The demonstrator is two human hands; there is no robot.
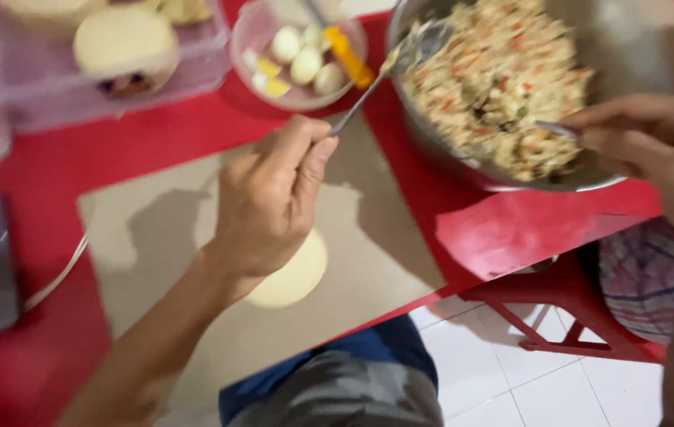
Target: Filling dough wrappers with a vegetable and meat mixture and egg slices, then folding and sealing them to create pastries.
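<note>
— Nearest us, what's that left hand [270, 198] up to?

— Clenched round the handle of a spoon [388, 71], over the tan mat [155, 237]. Its bowl reaches the near-left rim of the metal bowl [440, 150], heaped with a mixed filling [499, 75].

— And the right hand [657, 146]?

— Fingers pinched on a second utensil [552, 128], its tip buried in the filling on the right side. Too blurred to say what kind.

— Under the left wrist?

— A pale dough round [293, 281], flat on the mat, which lies on the red table [52, 158].

— Farther back?

— A clear bowl of egg pieces [301, 59] left of the metal one, and a plastic box [107, 71] holding more dough rounds at far left.
</note>
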